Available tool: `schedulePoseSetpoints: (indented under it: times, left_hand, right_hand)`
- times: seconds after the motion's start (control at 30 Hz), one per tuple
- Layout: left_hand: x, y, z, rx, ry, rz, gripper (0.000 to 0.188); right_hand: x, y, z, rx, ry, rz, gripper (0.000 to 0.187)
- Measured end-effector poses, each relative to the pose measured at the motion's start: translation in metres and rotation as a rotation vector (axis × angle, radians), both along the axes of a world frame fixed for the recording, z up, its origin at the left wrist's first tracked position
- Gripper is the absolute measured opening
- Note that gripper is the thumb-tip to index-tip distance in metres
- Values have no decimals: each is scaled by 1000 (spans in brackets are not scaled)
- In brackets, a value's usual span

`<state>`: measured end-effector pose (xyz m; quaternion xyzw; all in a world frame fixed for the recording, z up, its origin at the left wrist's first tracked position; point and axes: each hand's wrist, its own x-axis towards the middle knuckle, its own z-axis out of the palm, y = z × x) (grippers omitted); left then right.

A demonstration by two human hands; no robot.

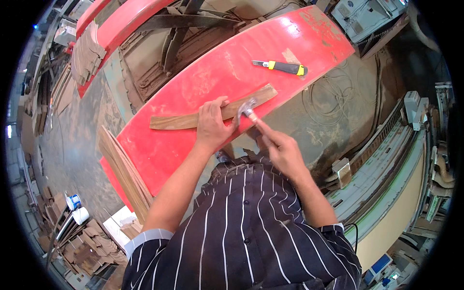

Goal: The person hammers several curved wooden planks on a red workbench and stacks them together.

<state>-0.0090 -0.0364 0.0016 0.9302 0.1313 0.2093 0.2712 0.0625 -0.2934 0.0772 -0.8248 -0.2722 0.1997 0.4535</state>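
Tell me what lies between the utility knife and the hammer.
In the head view, a stretch of red tabletop, then part of the curved wooden strip, lie between the utility knife and the hammer in the right hand.

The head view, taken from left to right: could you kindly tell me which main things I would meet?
Blue-and-white container → stacked wooden strips → left hand → claw hammer → right hand.
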Motion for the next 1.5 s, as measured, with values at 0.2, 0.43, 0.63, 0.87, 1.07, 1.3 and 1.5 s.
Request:
schedulePoseSetpoints:
  times: [0.2,0.43,0.63,0.87,1.07,1.3,1.5]
  left_hand:
    - [-2,-3,-1,17,-13,14,68]
    - [3,-2,2,78,-24,-6,56]
    - [1,-5,6,89,4,-5,52]
    - [1,-7,10,89,-3,15,48]
    - [2,-8,8,95,-11,-6,44]
    - [2,-8,15,123,-16,-15,44]
    - [4,-6,11,127,-34,-30,43]
  right_hand:
    - [82,-60,-30,-81,15,-392,57]
    - [110,-1,12,-59,-208,-182,55]
    - [146,72,-18,-44,-422,155,45]
    - [226,28,-52,-136,-804,87,39]
    - [240,-15,-41,-349,-546,-203,38]
    - [99,-32,-23,44,-468,-3,58]
    - [35,-27,-44,-133,-351,-37,52]
